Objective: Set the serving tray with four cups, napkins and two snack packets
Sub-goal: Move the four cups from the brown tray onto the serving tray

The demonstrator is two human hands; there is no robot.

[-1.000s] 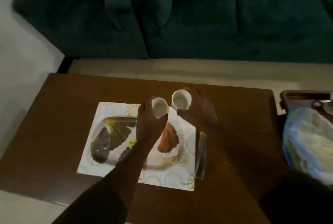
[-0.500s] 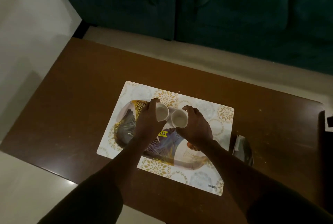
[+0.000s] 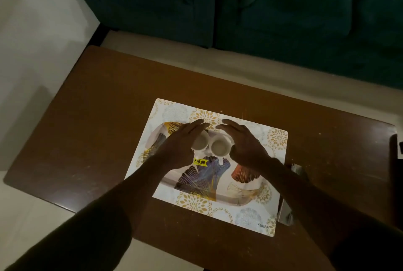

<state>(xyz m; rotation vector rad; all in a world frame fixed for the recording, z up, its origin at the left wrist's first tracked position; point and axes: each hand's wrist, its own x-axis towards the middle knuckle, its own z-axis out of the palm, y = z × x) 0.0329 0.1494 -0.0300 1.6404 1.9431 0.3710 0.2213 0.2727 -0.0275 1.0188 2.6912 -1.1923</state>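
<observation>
On the tray's far-left part — two white cups upright, side by side, touching.
Left hand and right hand flank them, fingers spread loose, gripping nothing; tray on placemat, table centre.

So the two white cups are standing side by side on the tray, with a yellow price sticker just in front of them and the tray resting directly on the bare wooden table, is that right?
Not quite: the head view shows the tray resting on a patterned placemat, not directly on the wooden table. The rest holds: the two white cups stand side by side on it, the yellow price sticker just in front.
</observation>
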